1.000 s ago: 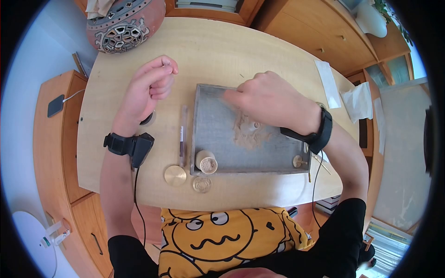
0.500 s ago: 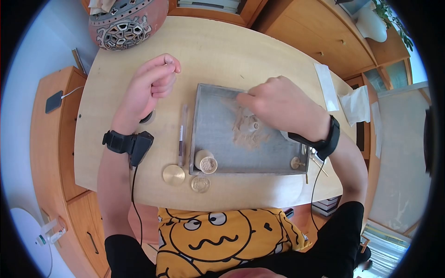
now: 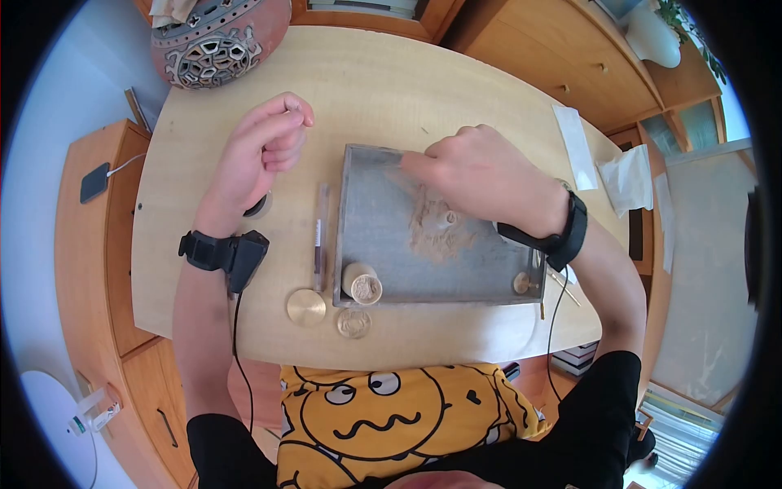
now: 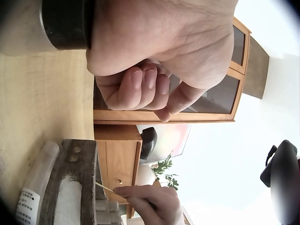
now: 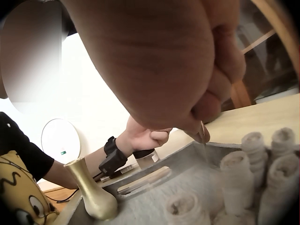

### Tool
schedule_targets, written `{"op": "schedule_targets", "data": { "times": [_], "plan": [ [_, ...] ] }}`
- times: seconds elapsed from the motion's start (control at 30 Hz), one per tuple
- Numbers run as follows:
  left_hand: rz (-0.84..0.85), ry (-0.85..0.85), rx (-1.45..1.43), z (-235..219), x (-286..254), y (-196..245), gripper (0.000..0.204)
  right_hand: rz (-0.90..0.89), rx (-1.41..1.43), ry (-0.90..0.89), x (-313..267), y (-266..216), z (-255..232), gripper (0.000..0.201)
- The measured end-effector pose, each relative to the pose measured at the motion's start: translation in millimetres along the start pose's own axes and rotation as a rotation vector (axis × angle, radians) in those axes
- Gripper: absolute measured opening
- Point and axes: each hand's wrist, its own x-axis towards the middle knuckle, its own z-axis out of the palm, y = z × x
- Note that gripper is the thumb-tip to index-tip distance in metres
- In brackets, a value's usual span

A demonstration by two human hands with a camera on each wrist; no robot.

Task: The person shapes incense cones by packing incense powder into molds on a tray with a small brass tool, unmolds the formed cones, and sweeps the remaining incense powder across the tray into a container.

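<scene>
Over the far side of the grey tray (image 3: 383, 253), my right hand (image 3: 497, 175) pinches a thin pale stick (image 4: 104, 187) between thumb and fingertips. In the right wrist view the stick (image 5: 203, 131) points down toward the tray. Brown powder (image 3: 432, 232) lies spread beneath that hand, with a small ring-shaped piece (image 3: 450, 218) in it. Several pale, powdery columns (image 5: 236, 178) show close up in the right wrist view. My left hand (image 3: 265, 147) is raised left of the tray, its fingers loosely curled and holding nothing; in the left wrist view the fingers (image 4: 145, 86) bend toward the palm.
A gold vase-shaped vessel (image 5: 96, 197) stands in the tray's near-left corner. A clear tube (image 3: 322, 236) lies along the left rim. In front are a brass disc (image 3: 306, 307) and a patterned disc (image 3: 354, 323). A small brass piece (image 3: 522, 284) sits at the near-right corner.
My right hand shifted slightly right and toward me half a second ago, and is now back to the left and farther out. The left hand keeps its pose.
</scene>
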Motion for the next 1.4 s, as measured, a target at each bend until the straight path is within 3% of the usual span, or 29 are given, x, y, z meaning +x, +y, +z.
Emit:
{"op": "schedule_targets", "data": {
  "times": [0.3,0.5,0.83,1.13,1.23,1.3,1.4],
  "plan": [
    [0.009,0.004,0.013,1.5,-1.0,-0.3,0.014,0.055,-0.095,-0.107,-21.6,4.3,-13.6,0.008],
    [-0.001,0.007,0.019,0.7,0.0,0.1,0.013,-0.08,-0.061,0.079,4.0,-4.6,-0.3,0.008],
    [0.01,-0.006,0.005,0.1,-0.3,1.7,0.012,-0.066,-0.004,0.049,5.5,-4.2,1.1,0.009],
    [-0.004,0.006,-0.001,0.9,-0.4,0.1,0.013,0.054,-0.072,-0.154,-21.9,6.2,-15.9,0.009],
    [0.01,-0.017,0.013,-0.2,-0.1,0.3,0.013,0.038,-0.074,-0.119,-18.6,4.5,-13.6,0.008],
    [0.013,-0.007,0.029,-0.3,0.1,0.3,0.013,-0.046,-0.043,0.023,-8.2,-0.4,-7.8,0.006],
    [0.011,0.0,0.03,0.1,0.6,-0.1,0.013,-0.038,-0.043,0.026,2.3,-4.6,-3.0,0.006]
  ]
}}
